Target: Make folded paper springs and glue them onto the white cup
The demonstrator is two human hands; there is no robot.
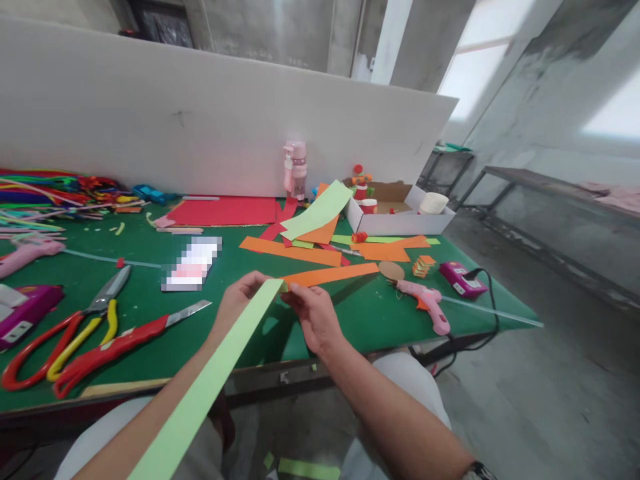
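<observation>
A long light green paper strip (215, 380) runs from the fingers down over my left forearm. An orange paper strip (335, 273) meets it at a folded joint and stretches right over the table. My left hand (243, 297) is closed at the joint, partly covered by the green strip. My right hand (315, 313) pinches the same joint from the right, thumb on top. Just beyond the hands lies another orange paper strip (290, 252). A round cardboard disc (391, 270) and a small folded paper stack (423, 266) lie to the right.
A pink glue gun (425, 303) and purple power socket (463, 280) are on the right. Scissors (100, 303) and a red-handled cutter knife (125, 340) lie left, near a phone (193, 265). Behind stand a pink bottle (296, 170) and white box (400, 217).
</observation>
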